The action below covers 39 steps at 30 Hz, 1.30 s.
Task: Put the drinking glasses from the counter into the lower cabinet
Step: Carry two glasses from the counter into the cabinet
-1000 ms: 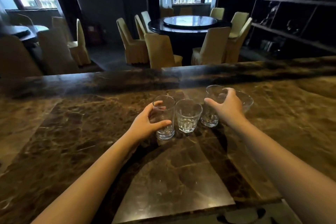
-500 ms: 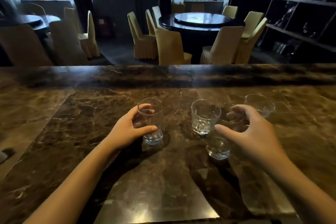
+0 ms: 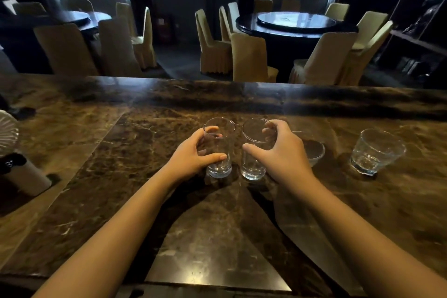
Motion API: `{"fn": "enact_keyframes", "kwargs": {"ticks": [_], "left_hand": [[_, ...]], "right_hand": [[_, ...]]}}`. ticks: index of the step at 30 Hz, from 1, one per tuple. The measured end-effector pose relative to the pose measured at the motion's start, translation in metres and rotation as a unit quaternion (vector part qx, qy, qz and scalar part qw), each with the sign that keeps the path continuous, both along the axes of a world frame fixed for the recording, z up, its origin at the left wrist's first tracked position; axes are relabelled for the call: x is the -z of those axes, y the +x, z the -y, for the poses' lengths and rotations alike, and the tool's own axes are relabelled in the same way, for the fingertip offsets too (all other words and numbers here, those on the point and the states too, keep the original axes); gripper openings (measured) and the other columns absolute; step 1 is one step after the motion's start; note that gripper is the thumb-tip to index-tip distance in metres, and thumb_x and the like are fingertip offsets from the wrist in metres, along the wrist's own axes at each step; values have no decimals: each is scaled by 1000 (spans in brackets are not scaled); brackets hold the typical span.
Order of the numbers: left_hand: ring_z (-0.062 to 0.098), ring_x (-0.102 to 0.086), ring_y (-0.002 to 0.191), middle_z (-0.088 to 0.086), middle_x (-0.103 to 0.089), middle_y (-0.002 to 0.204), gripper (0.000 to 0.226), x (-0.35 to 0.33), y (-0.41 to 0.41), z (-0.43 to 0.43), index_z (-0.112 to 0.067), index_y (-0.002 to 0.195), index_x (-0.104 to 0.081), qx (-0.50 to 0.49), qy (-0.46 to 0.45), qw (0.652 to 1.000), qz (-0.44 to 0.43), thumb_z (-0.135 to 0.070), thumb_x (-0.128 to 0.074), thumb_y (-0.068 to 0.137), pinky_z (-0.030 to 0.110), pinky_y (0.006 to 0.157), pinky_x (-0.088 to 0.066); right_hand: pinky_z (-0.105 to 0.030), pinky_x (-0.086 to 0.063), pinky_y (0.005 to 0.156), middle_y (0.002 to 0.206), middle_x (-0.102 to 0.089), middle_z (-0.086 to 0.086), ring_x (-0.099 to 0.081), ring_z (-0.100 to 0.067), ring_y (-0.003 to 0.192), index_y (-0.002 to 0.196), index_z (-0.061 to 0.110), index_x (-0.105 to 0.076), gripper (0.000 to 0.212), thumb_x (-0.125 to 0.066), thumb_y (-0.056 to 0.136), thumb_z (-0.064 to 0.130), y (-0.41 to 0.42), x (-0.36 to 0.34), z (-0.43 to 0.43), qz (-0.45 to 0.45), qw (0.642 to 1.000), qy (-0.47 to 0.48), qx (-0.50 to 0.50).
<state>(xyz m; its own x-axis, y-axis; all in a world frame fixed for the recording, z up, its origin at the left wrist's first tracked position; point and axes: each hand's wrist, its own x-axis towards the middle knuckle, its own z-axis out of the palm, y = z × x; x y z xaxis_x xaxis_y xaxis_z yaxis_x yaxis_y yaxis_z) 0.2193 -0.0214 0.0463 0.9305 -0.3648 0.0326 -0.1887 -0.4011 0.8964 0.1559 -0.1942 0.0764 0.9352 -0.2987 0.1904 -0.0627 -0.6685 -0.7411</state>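
My left hand (image 3: 193,155) is wrapped around a tall clear glass (image 3: 219,152) near the middle of the brown marble counter (image 3: 121,176). My right hand (image 3: 283,152) grips a second tall clear glass (image 3: 254,152) right beside it; the two glasses nearly touch. Whether their bases rest on the counter I cannot tell. Behind my right hand, partly hidden, stands a short glass (image 3: 313,151). Further right a wider short tumbler (image 3: 376,151) stands alone. The lower cabinet is out of view.
A small white fan (image 3: 7,135) on a grey stand (image 3: 24,176) sits at the counter's left edge. Beyond the counter's raised far ledge (image 3: 242,97) are round dark dining tables with covered chairs. Dark shelves (image 3: 418,19) line the right wall.
Both tall glasses have been brought together, the right one moved left past the short glass toward the left one. The camera has swung left, bringing the fan into sight.
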Motion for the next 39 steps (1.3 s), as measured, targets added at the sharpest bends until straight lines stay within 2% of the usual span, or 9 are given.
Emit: {"fn": "enact_keyframes", "kwargs": {"ticks": [8, 14, 21, 25, 27, 30, 32, 36, 39], "left_hand": [[3, -46, 112, -14, -47, 117, 61, 2, 11, 2, -23, 132, -39, 6, -5, 1000, -3, -17, -69, 78, 19, 94, -37], [10, -49, 119, -2, -51, 132, 62, 7, 16, 9, -21, 133, -38, -7, -11, 1000, 11, -19, -68, 79, 24, 99, -37], [17, -36, 136, 3, -33, 150, 85, 20, 9, 16, -20, 145, -15, -64, 19, 996, 67, -30, -67, 78, 29, 108, -29], [-4, -44, 111, 7, -47, 134, 66, 24, -30, 22, -15, 133, -39, -201, 3, 957, 210, -26, -71, 76, 3, 91, -33], [-11, -48, 94, 5, -53, 119, 52, 26, -55, 35, -14, 122, -48, -186, -36, 955, 227, -19, -71, 75, -4, 83, -36], [-8, -52, 108, -15, -48, 119, 59, 32, -80, 73, -27, 126, -41, -52, -59, 987, 142, -23, -70, 76, 4, 92, -42], [1, -47, 123, -15, -43, 130, 72, 39, -81, 101, -25, 137, -33, -6, -53, 994, 96, -26, -71, 75, 12, 101, -40], [9, -33, 137, -3, -34, 150, 91, 48, -64, 144, -24, 145, -18, -4, -45, 998, 47, -37, -73, 73, 37, 115, -32], [15, -36, 136, 0, -34, 150, 92, 46, -55, 164, -23, 144, -18, -31, -45, 998, 30, -34, -74, 72, 40, 114, -33]], "right_hand": [[-28, -45, 90, 135, -53, -5, -52, -21, 121, 137, 12, -39, 74, -72, 77, 38, 17, 6, -5, -16, 999, 21, 20], [-34, -45, 95, 137, -50, -6, -48, -22, 124, 139, 12, -34, 75, -70, 79, 38, 29, 9, -10, -24, 998, 47, 27], [-39, -33, 111, 158, -20, -2, -24, -21, 144, 149, 22, -12, 86, -64, 83, 41, 13, -1, -6, -26, 999, 21, -4], [-33, -34, 110, 152, -31, 2, -31, -14, 139, 145, 22, -25, 72, -62, 85, 39, -18, -15, 37, 62, 997, -41, 28], [-35, -32, 111, 151, -32, -1, -31, -16, 139, 145, 19, -27, 72, -62, 85, 38, -28, -17, 76, 67, 993, -68, 75], [-40, -29, 113, 153, -29, -8, -25, -24, 142, 146, 14, -24, 80, -65, 83, 38, -37, -9, 137, 3, 980, -111, 166], [-43, -26, 114, 155, -25, -12, -21, -29, 143, 148, 10, -21, 88, -68, 80, 41, -40, -1, 171, -58, 972, -109, 201], [-44, -27, 114, 156, -22, -16, -23, -32, 143, 149, 9, -17, 98, -71, 75, 45, -37, 12, 210, -132, 971, -60, 189], [-43, -31, 112, 156, -23, -15, -28, -31, 141, 149, 10, -17, 97, -72, 76, 41, -33, 20, 218, -138, 976, -31, 164]]}}
